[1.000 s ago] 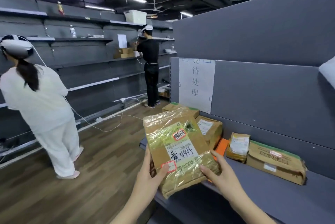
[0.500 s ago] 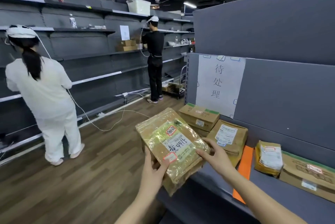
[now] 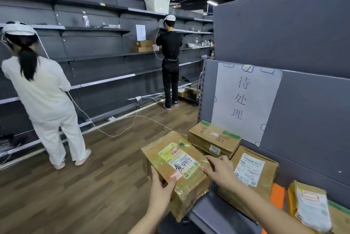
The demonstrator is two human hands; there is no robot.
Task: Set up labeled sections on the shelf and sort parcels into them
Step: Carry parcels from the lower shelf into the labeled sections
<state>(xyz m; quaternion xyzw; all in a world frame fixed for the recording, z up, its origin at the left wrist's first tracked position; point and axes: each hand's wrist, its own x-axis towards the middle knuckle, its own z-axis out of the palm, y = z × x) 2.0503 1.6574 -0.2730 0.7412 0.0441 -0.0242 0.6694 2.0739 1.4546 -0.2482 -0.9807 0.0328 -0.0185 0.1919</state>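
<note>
both hands, left hand (image 3: 161, 192) and right hand (image 3: 220, 172), are gripping a tape-wrapped brown cardboard parcel (image 3: 177, 171); white paper sign (image 3: 244, 101) is reading "待处理"

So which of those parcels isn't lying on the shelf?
The tape-wrapped parcel with black handwriting on its label: the left hand and right hand hold it at the shelf end. The other parcels lie on the shelf.
</note>
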